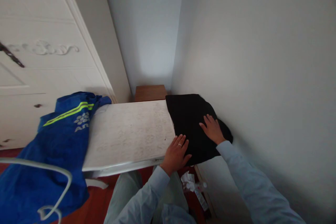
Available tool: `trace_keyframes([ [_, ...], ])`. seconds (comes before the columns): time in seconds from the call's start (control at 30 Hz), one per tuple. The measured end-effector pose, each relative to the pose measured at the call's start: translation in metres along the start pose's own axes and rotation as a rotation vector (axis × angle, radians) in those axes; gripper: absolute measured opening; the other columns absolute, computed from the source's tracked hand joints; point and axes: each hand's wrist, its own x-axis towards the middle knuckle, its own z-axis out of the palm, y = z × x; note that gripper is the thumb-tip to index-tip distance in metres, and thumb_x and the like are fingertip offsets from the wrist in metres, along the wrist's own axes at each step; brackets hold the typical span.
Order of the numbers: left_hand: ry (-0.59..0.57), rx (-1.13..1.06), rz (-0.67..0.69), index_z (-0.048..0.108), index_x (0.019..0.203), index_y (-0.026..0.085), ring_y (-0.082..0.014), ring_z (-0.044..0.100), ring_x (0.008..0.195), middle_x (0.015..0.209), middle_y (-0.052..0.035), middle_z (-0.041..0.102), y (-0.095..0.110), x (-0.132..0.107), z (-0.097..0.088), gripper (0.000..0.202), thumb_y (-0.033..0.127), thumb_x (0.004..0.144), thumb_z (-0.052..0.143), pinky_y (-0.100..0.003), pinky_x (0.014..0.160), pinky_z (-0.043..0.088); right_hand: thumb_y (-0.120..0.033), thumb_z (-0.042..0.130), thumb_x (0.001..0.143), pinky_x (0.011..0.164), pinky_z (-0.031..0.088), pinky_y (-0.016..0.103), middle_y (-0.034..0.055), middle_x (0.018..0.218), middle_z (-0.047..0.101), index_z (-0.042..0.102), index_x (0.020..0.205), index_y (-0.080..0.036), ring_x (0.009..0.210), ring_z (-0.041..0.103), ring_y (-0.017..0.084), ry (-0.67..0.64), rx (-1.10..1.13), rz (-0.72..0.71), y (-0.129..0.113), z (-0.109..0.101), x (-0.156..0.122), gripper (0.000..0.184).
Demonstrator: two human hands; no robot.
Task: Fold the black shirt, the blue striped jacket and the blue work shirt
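Observation:
A black cloth (187, 115) lies spread over the right end of a narrow white table (131, 133), its right part reaching toward the wall. My left hand (175, 153), with a ring on one finger, rests at the cloth's lower left edge, fingers stretched out and partly over the white top. On the cloth's right side my right hand (212, 128) lies flat with its fingers spread. Neither hand grips anything. A blue garment (65, 140) with a yellow-and-grey stripe and white lettering drapes over the table's left end.
At left stands a white cabinet (52, 77) with carved trim. A brown wooden box-like piece (149, 92) sits behind the table. The grey wall (262, 59) rises close on the right. A pale curved tube (52, 166) crosses the lower left. Crumpled white paper (188, 181) lies below the table.

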Motion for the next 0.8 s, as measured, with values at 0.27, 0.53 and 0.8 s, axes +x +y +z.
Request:
trace_keyframes([
  [0.27, -0.053, 0.013, 0.019, 0.042, 0.150, 0.013, -0.0311, 0.028, 0.152, 0.160, -0.0166, 0.034, -0.001, 0.000, -0.001, 0.069, 0.045, 0.091, 0.057, -0.049, 0.126, 0.026, -0.037, 0.043, 0.101, 0.122, 0.028, 0.050, 0.0079, 0.149, 0.049, 0.062, 0.137, -0.023, 0.144, 0.043, 0.024, -0.407, 0.112, -0.446, -0.133, 0.028, 0.048, 0.043],
  [0.53, -0.048, -0.025, 0.057, 0.042, 0.150, 0.011, -0.0327, 0.031, 0.150, 0.156, -0.0186, 0.038, -0.003, 0.001, -0.001, 0.074, 0.045, 0.087, 0.061, -0.051, 0.126, 0.024, -0.037, 0.049, 0.099, 0.124, 0.024, 0.055, 0.0116, 0.152, 0.044, 0.059, 0.140, -0.018, 0.147, 0.037, 0.026, -0.355, 0.153, -0.388, -0.147, 0.028, 0.036, 0.046],
  [0.8, 0.060, -0.235, 0.090, 0.045, 0.148, 0.007, -0.0340, 0.039, 0.145, 0.151, -0.0209, 0.046, 0.002, -0.027, 0.004, 0.063, 0.033, 0.091, 0.053, -0.054, 0.120, 0.033, -0.047, 0.049, 0.099, 0.111, 0.050, 0.040, 0.0083, 0.124, 0.069, 0.075, 0.116, -0.022, 0.120, 0.064, 0.020, -0.218, 0.646, -0.288, -0.194, -0.011, -0.095, 0.040],
])
